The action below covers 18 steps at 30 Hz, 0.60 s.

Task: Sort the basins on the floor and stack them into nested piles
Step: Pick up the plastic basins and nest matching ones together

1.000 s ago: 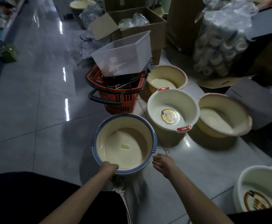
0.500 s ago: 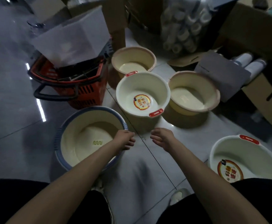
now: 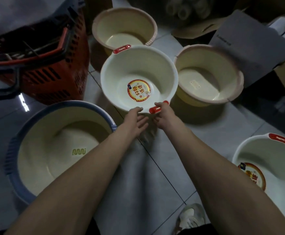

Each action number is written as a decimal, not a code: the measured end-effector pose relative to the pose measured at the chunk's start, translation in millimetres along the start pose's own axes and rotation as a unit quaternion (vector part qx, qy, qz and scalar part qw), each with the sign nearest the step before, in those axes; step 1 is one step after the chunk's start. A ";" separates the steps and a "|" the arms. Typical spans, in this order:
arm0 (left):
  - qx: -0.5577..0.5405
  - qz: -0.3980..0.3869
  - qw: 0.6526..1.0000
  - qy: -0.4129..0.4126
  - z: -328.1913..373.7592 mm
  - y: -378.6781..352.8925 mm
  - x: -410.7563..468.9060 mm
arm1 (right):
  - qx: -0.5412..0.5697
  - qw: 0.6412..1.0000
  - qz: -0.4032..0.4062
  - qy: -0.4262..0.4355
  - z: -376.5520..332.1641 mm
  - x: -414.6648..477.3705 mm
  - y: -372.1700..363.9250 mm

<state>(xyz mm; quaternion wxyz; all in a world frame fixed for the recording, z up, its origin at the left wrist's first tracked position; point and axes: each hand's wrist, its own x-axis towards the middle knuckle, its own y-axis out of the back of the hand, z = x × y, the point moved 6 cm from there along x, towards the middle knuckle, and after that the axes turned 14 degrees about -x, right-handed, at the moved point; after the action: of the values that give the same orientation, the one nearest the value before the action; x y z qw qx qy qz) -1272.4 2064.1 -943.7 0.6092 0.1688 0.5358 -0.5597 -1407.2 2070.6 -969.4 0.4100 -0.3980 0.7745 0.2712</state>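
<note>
Lowest in the frame, a shoe [image 3: 191, 216] shows on the tiled floor [image 3: 223, 129] between the two forearms. At lower left sits the blue basin [image 3: 11, 158], wide and empty, beside the left forearm. At the lower right edge, well apart from the hands, sits the twin basin [image 3: 257, 150], white with a red tab and a round sticker, cut off by the frame.

At the centre both hands meet on the near rim of the white basin [image 3: 116, 77]. The left hand [image 3: 135, 121] has its thumb on top of the rim and its fingers underneath, a narrow pinching grip. The right hand [image 3: 164, 116], just beside it, pinches the near tab [image 3: 156, 109] the same way, thumb over and fingers hidden below. I cannot tell whether the basin is off the floor.

Its handle axis runs from the near tab up and left to the far tab [image 3: 122, 49]. With both grips at one end, the far end would likely sag on lifting. Its match by look is the twin basin, which lies to the lower right of the grip, on the right arm's side.

Beyond, a pink basin [image 3: 223, 65] sits close on the right, and a far pink basin [image 3: 121, 19] sits above. A red basket [image 3: 53, 77] fills the upper left and a grey box [image 3: 250, 44] the upper right.
</note>
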 end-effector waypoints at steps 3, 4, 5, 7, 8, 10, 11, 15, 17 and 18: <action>-0.016 0.002 1.000 0.012 -0.5 5.8 0.9 | 0.007 1.000 0.016 -0.001 -5.7 -1.8 -0.6; -0.013 0.000 1.000 0.010 0.4 7.5 -2.5 | 0.019 1.000 0.018 -0.002 -5.7 -2.4 -1.3; -0.006 0.000 1.000 0.005 2.1 8.4 -7.6 | 0.032 0.999 0.021 -0.005 -5.1 -5.1 -0.5; 0.005 0.010 1.000 -0.014 8.3 10.6 -22.3 | 0.025 0.999 0.016 -0.016 -0.9 -12.3 1.5; 0.014 0.017 0.999 -0.026 12.7 11.8 -32.4 | 0.023 1.000 0.000 -0.021 1.6 -15.7 0.9; 0.057 0.024 0.998 -0.034 19.0 14.7 -57.2 | 0.013 1.000 -0.008 -0.014 2.6 -41.8 5.9; 0.084 0.026 0.996 -0.029 19.8 16.5 -71.7 | 0.013 1.000 -0.005 -0.006 3.3 -58.4 10.1; 0.148 0.010 0.988 -0.036 13.2 16.8 -130.9 | 0.079 0.997 -0.002 -0.002 11.3 -119.7 32.7; 0.155 0.002 0.987 -0.050 10.4 12.6 -161.7 | 0.070 0.997 -0.016 0.012 9.1 -164.7 44.8; 0.160 -0.007 0.985 -0.059 9.5 10.0 -176.7 | 0.069 0.997 -0.025 0.015 7.7 -184.7 51.2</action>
<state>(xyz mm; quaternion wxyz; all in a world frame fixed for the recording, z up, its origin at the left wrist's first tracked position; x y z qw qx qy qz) -1223.9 2148.1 -795.4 0.6009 0.2271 0.4038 -0.6514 -1382.9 2176.6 -811.3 0.4312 -0.3923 0.7873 0.2007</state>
